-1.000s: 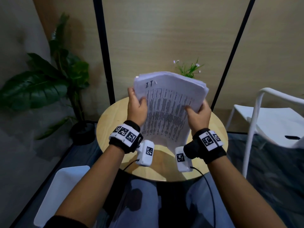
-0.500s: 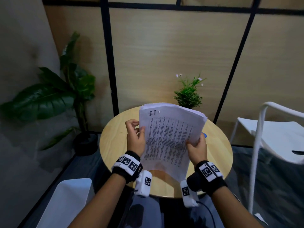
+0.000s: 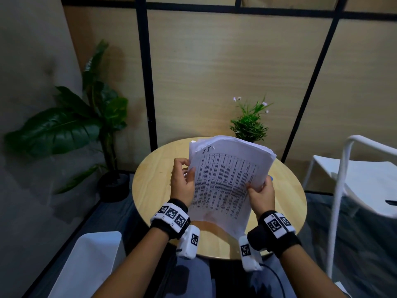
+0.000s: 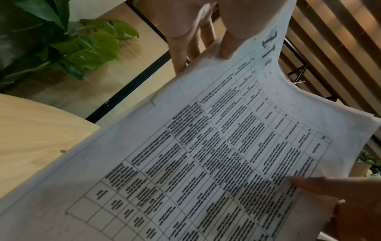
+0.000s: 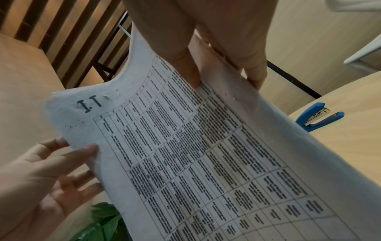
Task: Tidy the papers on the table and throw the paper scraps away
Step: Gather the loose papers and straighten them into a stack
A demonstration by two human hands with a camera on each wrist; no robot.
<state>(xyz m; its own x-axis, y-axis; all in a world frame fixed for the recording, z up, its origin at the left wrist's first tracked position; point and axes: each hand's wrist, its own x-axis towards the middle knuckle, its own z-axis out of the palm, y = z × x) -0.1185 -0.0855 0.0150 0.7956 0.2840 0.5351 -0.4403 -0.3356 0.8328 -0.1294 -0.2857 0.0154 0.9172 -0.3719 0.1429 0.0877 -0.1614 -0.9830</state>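
While our left grip and right grip pinch opposite edges of the paper stack above the worktop, uneven sheets could slip free.

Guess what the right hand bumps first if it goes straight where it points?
Likely the blue stapler lying on the table just beyond the right hand, though the hand may pass above it; depth is unclear.
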